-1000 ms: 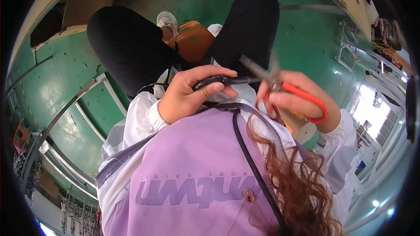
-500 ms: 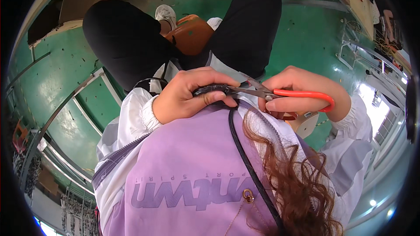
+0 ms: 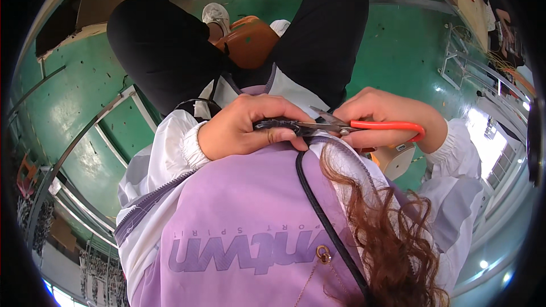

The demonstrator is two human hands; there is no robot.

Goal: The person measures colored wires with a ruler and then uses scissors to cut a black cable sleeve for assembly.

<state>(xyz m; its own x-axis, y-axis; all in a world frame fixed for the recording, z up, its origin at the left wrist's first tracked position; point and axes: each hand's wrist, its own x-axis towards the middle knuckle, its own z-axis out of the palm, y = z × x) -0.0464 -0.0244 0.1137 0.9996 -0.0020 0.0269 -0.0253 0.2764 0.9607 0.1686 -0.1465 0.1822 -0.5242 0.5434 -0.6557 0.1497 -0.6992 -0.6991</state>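
Your left hand is closed around a black bundle near the middle of the view, its end pointing toward 3 o'clock. At the bundle's 3 o'clock, your right hand grips red-handled scissors, their 2 blades parted toward 9 and 10 o'clock. Whether the lower blade touches the bundle is hard to tell.

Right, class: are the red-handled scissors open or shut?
Open: the scissors in the right hand show their two blades spread apart in a V.
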